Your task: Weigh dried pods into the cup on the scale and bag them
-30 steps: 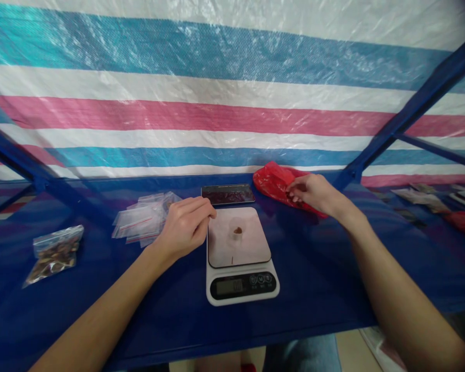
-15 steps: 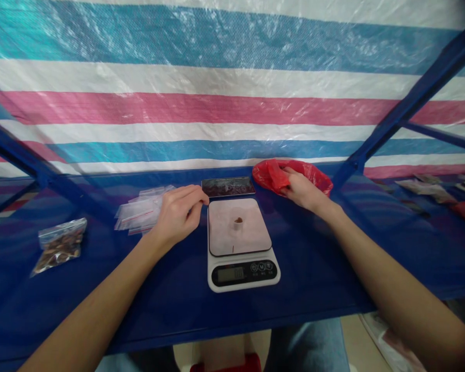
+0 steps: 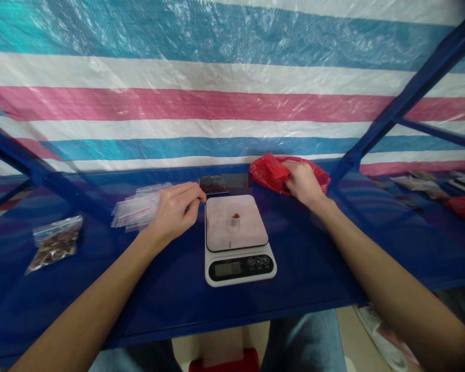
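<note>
A white kitchen scale stands in front of me; its display reads 0.0. On its pale square plate sits a tiny round cup holding a bit of brown material. My left hand is beside the plate's far left corner, fingers curled and thumb tip against the forefinger, with nothing visible between them. Curled fingers of my right hand reach into a red plastic bag behind the scale to the right. The bag hides those fingertips and whatever they grip.
Clear zip bags lie in a pile left of my left hand. Farther left is a zip bag of brown pieces. A dark flat device lies behind the scale. Blue frame bars slant up on both sides before a striped sheet.
The whole view has shifted slightly, moving everything a little up and left. My right hand remains in the red bag, and my left hand stays by the scale's corner.
</note>
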Action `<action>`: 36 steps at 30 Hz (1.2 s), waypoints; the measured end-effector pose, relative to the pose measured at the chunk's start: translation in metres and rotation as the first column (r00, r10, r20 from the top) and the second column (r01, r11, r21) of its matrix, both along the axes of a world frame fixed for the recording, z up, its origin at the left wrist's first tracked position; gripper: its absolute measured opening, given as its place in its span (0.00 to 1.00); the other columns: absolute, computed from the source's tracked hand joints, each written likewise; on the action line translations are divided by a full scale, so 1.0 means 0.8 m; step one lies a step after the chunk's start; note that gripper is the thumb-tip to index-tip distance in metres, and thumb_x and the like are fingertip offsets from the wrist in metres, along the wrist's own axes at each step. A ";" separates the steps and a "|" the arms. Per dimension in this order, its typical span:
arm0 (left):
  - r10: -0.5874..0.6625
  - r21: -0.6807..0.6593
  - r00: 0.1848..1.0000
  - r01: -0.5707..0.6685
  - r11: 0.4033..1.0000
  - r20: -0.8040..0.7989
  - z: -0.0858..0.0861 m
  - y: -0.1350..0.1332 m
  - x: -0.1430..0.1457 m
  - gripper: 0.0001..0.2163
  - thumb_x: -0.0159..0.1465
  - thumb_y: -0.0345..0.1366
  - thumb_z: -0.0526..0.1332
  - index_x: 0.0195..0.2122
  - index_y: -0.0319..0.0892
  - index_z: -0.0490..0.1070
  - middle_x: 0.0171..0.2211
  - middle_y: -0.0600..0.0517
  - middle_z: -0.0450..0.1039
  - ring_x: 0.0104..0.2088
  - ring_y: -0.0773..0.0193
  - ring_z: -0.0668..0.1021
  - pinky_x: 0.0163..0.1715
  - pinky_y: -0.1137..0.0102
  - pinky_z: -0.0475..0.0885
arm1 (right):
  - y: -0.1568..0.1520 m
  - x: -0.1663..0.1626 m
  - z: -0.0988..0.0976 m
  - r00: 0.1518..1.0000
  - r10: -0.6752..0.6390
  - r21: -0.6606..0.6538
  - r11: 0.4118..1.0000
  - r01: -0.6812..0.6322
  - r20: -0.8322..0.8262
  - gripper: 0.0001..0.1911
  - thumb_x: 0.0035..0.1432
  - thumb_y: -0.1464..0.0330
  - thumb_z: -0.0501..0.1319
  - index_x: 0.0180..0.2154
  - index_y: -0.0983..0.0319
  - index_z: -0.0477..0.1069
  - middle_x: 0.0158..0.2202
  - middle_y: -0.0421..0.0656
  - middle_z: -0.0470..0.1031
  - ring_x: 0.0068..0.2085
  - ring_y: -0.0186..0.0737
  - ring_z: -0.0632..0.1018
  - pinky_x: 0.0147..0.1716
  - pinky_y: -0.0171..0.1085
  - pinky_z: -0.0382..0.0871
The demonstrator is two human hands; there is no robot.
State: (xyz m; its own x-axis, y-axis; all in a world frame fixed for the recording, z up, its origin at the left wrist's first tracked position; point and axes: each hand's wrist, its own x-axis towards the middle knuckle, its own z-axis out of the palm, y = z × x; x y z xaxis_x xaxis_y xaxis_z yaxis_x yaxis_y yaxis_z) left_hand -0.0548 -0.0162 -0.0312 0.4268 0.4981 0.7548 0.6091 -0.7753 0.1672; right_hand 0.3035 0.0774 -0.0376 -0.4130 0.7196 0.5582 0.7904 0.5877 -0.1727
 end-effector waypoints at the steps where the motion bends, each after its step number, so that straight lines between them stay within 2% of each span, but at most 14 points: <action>1: 0.000 0.003 1.000 0.000 1.000 -0.001 0.000 0.000 0.000 0.13 0.65 0.19 0.53 0.30 0.40 0.72 0.27 0.54 0.73 0.25 0.70 0.72 0.28 0.73 0.64 | 0.000 0.000 0.001 1.000 -0.006 0.006 1.000 0.006 0.000 0.13 0.49 0.80 0.55 0.31 0.62 0.76 0.37 0.52 0.82 0.39 0.52 0.82 0.41 0.41 0.69; 7: -0.005 0.001 1.000 0.005 1.000 -0.009 0.000 0.001 0.000 0.13 0.65 0.19 0.53 0.30 0.40 0.72 0.27 0.55 0.73 0.25 0.70 0.72 0.27 0.73 0.64 | 0.005 0.001 0.003 0.998 -0.068 -0.027 0.997 0.068 -0.017 0.18 0.50 0.81 0.55 0.37 0.63 0.80 0.42 0.53 0.85 0.44 0.53 0.84 0.45 0.41 0.71; 14: -0.001 -0.014 1.000 0.001 1.000 -0.020 0.002 -0.001 0.001 0.13 0.66 0.20 0.53 0.30 0.41 0.72 0.27 0.54 0.74 0.24 0.70 0.72 0.26 0.72 0.64 | 0.002 -0.001 0.006 0.984 -0.157 -0.055 0.985 0.162 0.079 0.16 0.53 0.80 0.55 0.35 0.63 0.80 0.39 0.54 0.86 0.41 0.54 0.84 0.39 0.40 0.68; 20: -0.009 -0.005 1.000 0.009 1.000 -0.022 0.000 -0.001 0.001 0.13 0.66 0.20 0.53 0.30 0.41 0.72 0.28 0.54 0.74 0.25 0.70 0.72 0.27 0.73 0.65 | -0.001 0.001 0.009 0.969 -0.233 -0.035 0.971 0.236 0.080 0.18 0.58 0.77 0.57 0.43 0.62 0.83 0.44 0.53 0.87 0.45 0.55 0.85 0.42 0.40 0.71; 24: -0.009 -0.019 0.999 0.008 1.000 -0.034 0.000 -0.002 0.001 0.13 0.66 0.21 0.53 0.31 0.41 0.72 0.28 0.54 0.74 0.25 0.69 0.73 0.27 0.72 0.65 | -0.003 0.002 0.015 0.985 -0.171 -0.004 0.985 0.172 0.014 0.19 0.58 0.78 0.57 0.45 0.63 0.83 0.46 0.51 0.86 0.46 0.55 0.85 0.45 0.42 0.74; 29: -0.007 -0.032 0.999 0.006 0.999 -0.031 0.002 -0.002 0.000 0.13 0.66 0.21 0.52 0.31 0.41 0.72 0.28 0.53 0.75 0.25 0.69 0.73 0.27 0.72 0.65 | -0.013 0.010 0.032 0.989 -0.124 0.021 0.992 0.126 -0.083 0.11 0.63 0.72 0.62 0.42 0.60 0.83 0.42 0.51 0.87 0.42 0.56 0.85 0.43 0.46 0.76; 33: -0.010 -0.025 1.000 0.010 1.000 -0.024 0.002 -0.001 0.000 0.14 0.67 0.21 0.52 0.31 0.41 0.73 0.28 0.53 0.75 0.26 0.68 0.73 0.27 0.72 0.66 | -0.029 0.013 0.053 0.967 -0.165 0.088 0.979 0.184 -0.195 0.08 0.67 0.65 0.64 0.40 0.59 0.82 0.38 0.48 0.86 0.35 0.50 0.83 0.39 0.44 0.75; 36: -0.004 -0.029 1.000 0.003 1.000 -0.031 0.001 -0.001 -0.001 0.13 0.67 0.22 0.52 0.31 0.41 0.73 0.28 0.53 0.75 0.27 0.67 0.75 0.29 0.71 0.67 | -0.047 -0.003 0.065 0.945 -0.110 0.110 0.983 0.150 -0.308 0.08 0.67 0.63 0.65 0.40 0.59 0.82 0.38 0.47 0.86 0.34 0.47 0.83 0.38 0.42 0.75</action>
